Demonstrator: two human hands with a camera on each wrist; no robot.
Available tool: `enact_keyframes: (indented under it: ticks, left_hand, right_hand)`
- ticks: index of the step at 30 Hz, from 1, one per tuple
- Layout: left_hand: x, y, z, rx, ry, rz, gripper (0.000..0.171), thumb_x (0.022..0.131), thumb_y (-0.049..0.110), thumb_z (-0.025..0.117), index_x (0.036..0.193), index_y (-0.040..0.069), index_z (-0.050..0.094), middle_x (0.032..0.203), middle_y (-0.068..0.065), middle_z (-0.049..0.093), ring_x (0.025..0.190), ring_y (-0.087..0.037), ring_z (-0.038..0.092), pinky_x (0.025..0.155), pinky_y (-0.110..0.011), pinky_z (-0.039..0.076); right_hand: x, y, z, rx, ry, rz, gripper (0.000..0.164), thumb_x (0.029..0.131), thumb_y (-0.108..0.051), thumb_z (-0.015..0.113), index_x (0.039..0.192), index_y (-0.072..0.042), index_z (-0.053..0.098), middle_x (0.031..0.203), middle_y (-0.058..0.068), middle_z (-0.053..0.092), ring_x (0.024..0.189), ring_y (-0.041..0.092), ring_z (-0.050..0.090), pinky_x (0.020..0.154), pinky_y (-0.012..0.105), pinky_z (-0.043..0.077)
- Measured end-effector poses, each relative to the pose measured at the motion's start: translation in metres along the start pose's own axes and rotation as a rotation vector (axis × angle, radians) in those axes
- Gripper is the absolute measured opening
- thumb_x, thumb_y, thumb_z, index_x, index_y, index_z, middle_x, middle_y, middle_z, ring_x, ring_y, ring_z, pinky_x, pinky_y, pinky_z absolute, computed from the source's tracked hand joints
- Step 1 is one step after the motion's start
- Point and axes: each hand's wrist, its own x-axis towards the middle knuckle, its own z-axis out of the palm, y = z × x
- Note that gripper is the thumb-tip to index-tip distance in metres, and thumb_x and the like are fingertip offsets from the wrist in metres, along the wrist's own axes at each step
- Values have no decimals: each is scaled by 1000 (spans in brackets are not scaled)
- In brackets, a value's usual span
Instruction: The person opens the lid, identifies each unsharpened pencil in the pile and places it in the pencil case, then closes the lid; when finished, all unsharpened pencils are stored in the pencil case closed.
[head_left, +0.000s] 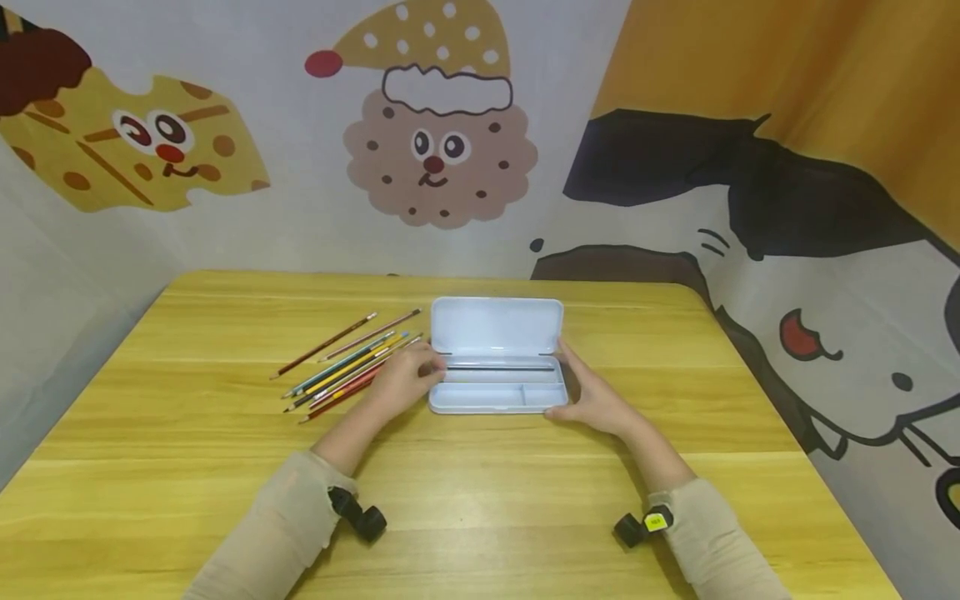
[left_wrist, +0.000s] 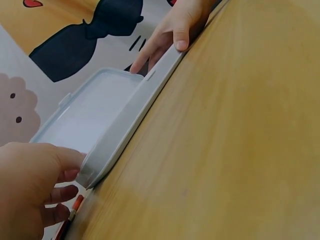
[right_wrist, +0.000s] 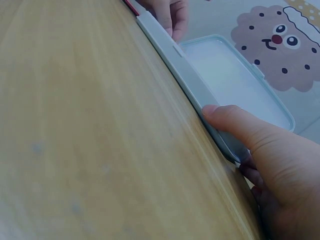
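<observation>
A white pencil case [head_left: 468, 398] lies on the table with its lid [head_left: 497, 323] raised at the back. One dark pencil [head_left: 502, 368] lies lengthwise in its rear compartment. At the case's left end, my left hand [head_left: 405, 379] pinches the pencil's left end between thumb and forefinger; the fingertips are partly hidden by the case wall in the left wrist view. My right hand [head_left: 596, 400] grips the right end of the case. In the right wrist view its thumb [right_wrist: 225, 115] presses the front wall, with the other fingers around the far side.
Several coloured pencils [head_left: 337, 371] lie in a loose slanting pile left of the case, beside my left hand. The wooden table [head_left: 480, 500] reaches back to a cloth [head_left: 285, 242] printed with cartoon figures. Small black cameras [head_left: 367, 523] sit on both wrists.
</observation>
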Motion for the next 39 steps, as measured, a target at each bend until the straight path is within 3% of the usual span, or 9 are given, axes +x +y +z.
enact_keyframes:
  ticks: [4, 8, 11, 17, 32, 39]
  left_hand:
    - [-3, 0, -3, -58, 32, 29, 8, 84, 4, 73, 92, 4, 72, 101, -10, 66, 94, -24, 62, 74, -32, 52]
    - [-10, 2, -11, -104, 78, 69, 8, 83, 2, 73, 91, 1, 72, 110, -17, 66, 79, -20, 60, 64, -30, 50]
    - [-17, 3, -18, -121, 92, 77, 7, 83, 3, 73, 90, 1, 73, 108, -16, 67, 71, -15, 55, 59, -28, 47]
    - [-32, -1, -32, -78, 97, 50, 11, 84, 6, 74, 95, 3, 74, 88, -1, 66, 74, -14, 54, 60, -29, 47]
    - [-63, -19, -67, 0, 159, 1, 14, 83, 5, 75, 96, 4, 73, 95, -4, 68, 87, -21, 60, 72, -39, 50]
    - [-66, -32, -79, 11, 207, 77, 13, 79, -2, 76, 91, 2, 73, 88, -5, 68, 70, -14, 54, 55, -26, 45]
  right_hand:
    - [-1, -1, 0, -4, -3, 10, 122, 70, -34, 86, 155, -20, 0, 150, 10, 31, 140, 30, 21, 112, 52, 9]
    - [-1, -3, 1, 2, -5, 16, 121, 71, -32, 86, 155, -20, 0, 150, 10, 32, 140, 29, 20, 112, 51, 9]
    - [-1, -4, 2, 7, -5, 15, 121, 71, -32, 86, 155, -20, 0, 150, 9, 32, 140, 28, 20, 113, 50, 9]
    - [0, -1, 2, 8, 1, 1, 121, 71, -31, 86, 155, -18, 1, 149, 11, 32, 140, 28, 20, 112, 50, 10]
    - [0, -2, 1, 5, 3, -16, 120, 71, -29, 86, 155, -17, 1, 150, 14, 30, 140, 31, 19, 112, 52, 10]
    - [1, -1, 1, 6, -2, -5, 120, 71, -30, 86, 155, -18, 1, 150, 11, 30, 140, 27, 19, 113, 49, 11]
